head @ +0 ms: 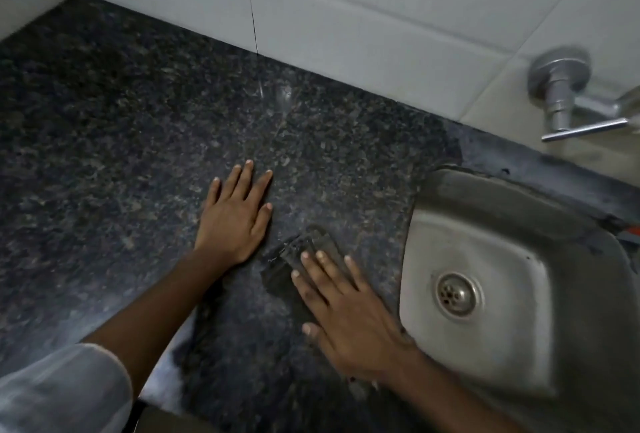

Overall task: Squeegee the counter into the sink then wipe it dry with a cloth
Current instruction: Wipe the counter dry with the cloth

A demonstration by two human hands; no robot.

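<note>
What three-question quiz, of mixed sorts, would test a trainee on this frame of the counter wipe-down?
1. True or false: the left hand lies flat on the bare counter, holding nothing.
2. What does the right hand press on? A squeegee, B dark cloth, C sponge.
3. Fill in: the sink lies to the person's ____, under the wall tap.

Key: 1 true; 2 B; 3 right.

The right hand [349,314] hides much of the dark cloth [294,259].
</note>
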